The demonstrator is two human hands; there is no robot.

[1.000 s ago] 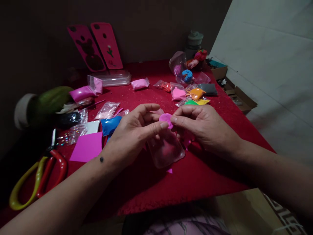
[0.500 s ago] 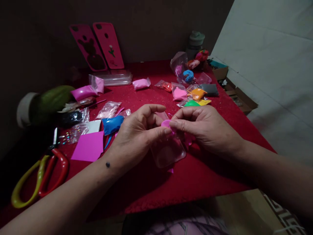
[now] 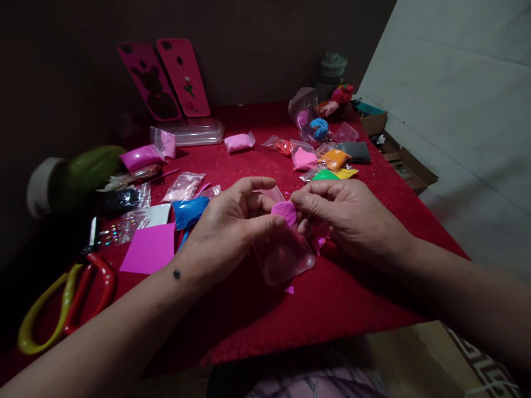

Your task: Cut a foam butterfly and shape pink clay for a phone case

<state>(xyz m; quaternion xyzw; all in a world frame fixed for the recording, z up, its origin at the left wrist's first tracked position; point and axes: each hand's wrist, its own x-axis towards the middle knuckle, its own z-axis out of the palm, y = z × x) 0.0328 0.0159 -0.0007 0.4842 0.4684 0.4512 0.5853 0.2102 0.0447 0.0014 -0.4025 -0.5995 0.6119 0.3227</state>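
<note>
A flat round piece of pink clay (image 3: 284, 212) is held up between my two hands. My left hand (image 3: 238, 221) pinches its left edge between thumb and fingers, with the index finger arched above. On the opposite side, my right hand (image 3: 338, 213) grips the clay's right edge with thumb and fingertips. Under both hands lies a clear phone case (image 3: 286, 262) on the red cloth, partly hidden by the fingers. Small pink scraps (image 3: 289, 289) lie on the cloth around the case.
Scissors (image 3: 88, 265) and a pink paper square (image 3: 150, 249) lie at left, near a blue clay packet (image 3: 189, 211). Several colourful clay packets (image 3: 335, 159) sit at back right. Two decorated pink phone cases (image 3: 185, 77) lean against the back wall. Cardboard boxes (image 3: 409, 166) stand beyond the table's right edge.
My right thumb has drawn back from the clay's face to its right edge, so more of the pink disc shows. My left hand has shifted slightly left.
</note>
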